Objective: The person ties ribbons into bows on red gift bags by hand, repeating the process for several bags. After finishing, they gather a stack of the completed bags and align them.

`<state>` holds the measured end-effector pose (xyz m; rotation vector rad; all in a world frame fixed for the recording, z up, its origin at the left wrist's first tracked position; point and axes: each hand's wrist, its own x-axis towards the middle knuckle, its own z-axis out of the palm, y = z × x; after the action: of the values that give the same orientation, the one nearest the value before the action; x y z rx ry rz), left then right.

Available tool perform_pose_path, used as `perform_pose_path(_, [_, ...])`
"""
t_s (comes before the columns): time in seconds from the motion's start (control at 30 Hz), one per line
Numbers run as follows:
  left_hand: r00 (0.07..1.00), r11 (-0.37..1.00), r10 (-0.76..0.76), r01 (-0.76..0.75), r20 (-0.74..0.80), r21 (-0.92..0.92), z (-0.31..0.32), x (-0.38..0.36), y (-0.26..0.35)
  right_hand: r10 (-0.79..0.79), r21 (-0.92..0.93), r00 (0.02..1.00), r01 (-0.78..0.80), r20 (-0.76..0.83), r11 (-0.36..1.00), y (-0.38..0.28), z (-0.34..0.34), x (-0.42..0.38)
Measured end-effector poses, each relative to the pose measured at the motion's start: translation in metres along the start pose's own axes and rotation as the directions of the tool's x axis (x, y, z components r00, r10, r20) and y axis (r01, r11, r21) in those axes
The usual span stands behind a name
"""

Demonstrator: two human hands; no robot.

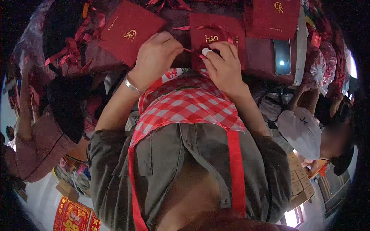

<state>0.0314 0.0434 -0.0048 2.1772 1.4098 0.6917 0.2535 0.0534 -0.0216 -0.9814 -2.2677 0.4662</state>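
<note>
My left hand (160, 54), with a silver bangle on its wrist, pinches the end of a thin red ribbon (187, 50). To the right, my right hand (223, 63) is closed with thumb and fingertips together over the lower part of a dark red flat bag (198, 32) with gold lettering. White tape (207, 51) wraps one of its fingers. A bit of bright red ribbon shows at those fingertips; how it runs between the hands is partly hidden. Another red bag with a gold logo (123, 34) lies beside my left hand.
A third red bag (273, 17) lies at the upper right, above a dark phone (282, 57) with a glare spot. Loose red ribbons (71, 52) are heaped at the left. Other people sit on both sides, including one in a white shirt (300, 129). Cardboard boxes (298, 179) stand at lower right.
</note>
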Motion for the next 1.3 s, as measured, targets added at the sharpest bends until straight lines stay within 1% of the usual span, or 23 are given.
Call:
perform_pose_path(0.07, [0.988, 0.991, 0.009, 0.011, -0.153, 0.131, 0.001, 0.004, 0.005, 0.004, -0.016, 1.0, -0.004, -0.015, 1.0, 0.004, -0.004, -0.004])
perform_pose_path(0.13, [0.986, 0.985, 0.029, -0.001, -0.164, 0.173, -0.005, 0.012, 0.006, 0.003, -0.01, 1.0, -0.003, -0.01, 1.0, 0.006, -0.005, -0.004])
perform_pose_path(0.2, [0.977, 0.977, 0.123, -0.09, -0.172, 0.191, -0.006, 0.02, -0.004, -0.005, -0.007, 1.0, 0.005, -0.006, 1.0, 0.004, -0.004, -0.002])
perform_pose_path(0.33, [0.969, 0.964, 0.192, -0.157, -0.156, 0.213, 0.001, 0.026, -0.016, -0.004, -0.02, 1.0, 0.004, 0.016, 1.0, 0.002, 0.0, -0.001])
perform_pose_path(0.43, [0.981, 0.973, 0.146, -0.12, -0.124, 0.198, 0.003, 0.022, -0.016, -0.003, 0.002, 1.0, 0.003, 0.008, 1.0, 0.002, 0.001, -0.004])
perform_pose_path(0.47, [0.99, 0.982, 0.099, -0.081, -0.097, 0.171, 0.003, 0.021, -0.015, -0.014, 0.019, 1.0, 0.015, -0.005, 1.0, 0.003, 0.002, -0.005])
perform_pose_path(0.5, [0.996, 0.989, 0.05, -0.04, -0.067, 0.144, 0.003, 0.02, -0.015, -0.031, 0.064, 0.998, 0.035, -0.059, 0.997, 0.002, 0.0, -0.005])
perform_pose_path(0.57, [0.992, 0.989, 0.069, -0.055, -0.103, 0.138, 0.006, 0.018, -0.016, -0.1, 0.109, 0.981, 0.12, -0.168, 0.987, 0.008, -0.002, -0.009])
perform_pose_path(0.63, [0.987, 0.99, 0.087, -0.07, -0.136, 0.125, 0.008, 0.016, -0.016, -0.006, 0.115, 0.986, 0.026, -0.169, 0.993, 0.004, -0.018, -0.008])
perform_pose_path(0.67, [0.988, 0.992, 0.078, -0.064, -0.13, 0.111, 0.007, 0.015, -0.016, 0.082, 0.09, 0.989, -0.071, -0.123, 0.993, 0.004, -0.024, -0.009])
perform_pose_path(0.7, [0.99, 0.994, 0.071, -0.059, -0.126, 0.096, 0.007, 0.016, -0.017, 0.084, 0.087, 0.989, -0.073, -0.124, 0.993, 0.007, -0.026, -0.01])
perform_pose_path(0.77, [0.993, 0.994, 0.052, -0.041, -0.11, 0.098, 0.007, 0.016, -0.016, 0.171, 0.08, 0.985, -0.168, -0.029, 0.983, 0.016, -0.026, -0.011])
perform_pose_path(0.8, [0.995, 0.994, 0.031, -0.021, -0.096, 0.103, 0.007, 0.016, -0.015, 0.148, 0.096, 0.989, -0.15, 0.027, 0.984, 0.023, -0.022, -0.014])
perform_pose_path(0.83, [0.995, 0.994, 0.032, -0.022, -0.096, 0.105, 0.007, 0.018, -0.014, 0.148, 0.096, 0.989, -0.149, 0.026, 0.984, 0.025, -0.019, -0.016])
perform_pose_path(0.9, [0.998, 0.99, 0.017, -0.008, -0.065, 0.14, 0.009, 0.018, -0.012, 0.172, -0.048, 0.978, -0.168, 0.118, 0.985, 0.024, -0.017, -0.018])
perform_pose_path(0.93, [0.998, 0.99, 0.016, -0.007, -0.065, 0.138, 0.009, 0.018, -0.011, 0.173, -0.048, 0.978, -0.168, 0.119, 0.985, 0.024, -0.016, -0.018])
perform_pose_path(1.0, [1.0, 0.984, -0.016, 0.012, 0.017, 0.179, 0.006, 0.018, -0.01, 0.178, -0.125, 0.974, -0.161, 0.139, 0.979, 0.024, -0.014, -0.018])
perform_pose_path(1.03, [1.0, 0.984, -0.015, 0.012, 0.017, 0.178, 0.003, 0.018, -0.009, 0.178, -0.125, 0.974, -0.161, 0.139, 0.979, 0.024, -0.013, -0.018])
perform_pose_path(1.1, [0.995, 0.968, -0.005, -0.021, 0.101, 0.249, -0.008, 0.016, -0.005, 0.113, -0.165, 0.985, -0.09, 0.13, 0.982, 0.024, -0.013, -0.018])
perform_pose_path(1.13, [0.995, 0.968, -0.006, -0.02, 0.102, 0.249, -0.013, 0.015, -0.004, 0.113, -0.163, 0.985, -0.091, 0.131, 0.982, 0.024, -0.013, -0.019])
perform_pose_path(1.2, [0.993, 0.951, 0.081, -0.102, 0.084, 0.291, -0.022, 0.017, -0.003, 0.136, -0.173, 0.979, -0.109, 0.155, 0.979, 0.027, -0.016, -0.019])
perform_pose_path(1.23, [0.989, 0.94, 0.075, -0.112, 0.124, 0.322, -0.031, 0.017, -0.008, 0.137, -0.172, 0.978, -0.11, 0.156, 0.979, 0.026, -0.016, -0.019])
perform_pose_path(1.3, [0.992, 0.917, 0.121, -0.119, 0.018, 0.381, -0.038, 0.008, -0.025, 0.153, -0.198, 0.972, -0.117, 0.177, 0.973, 0.024, -0.018, -0.016])
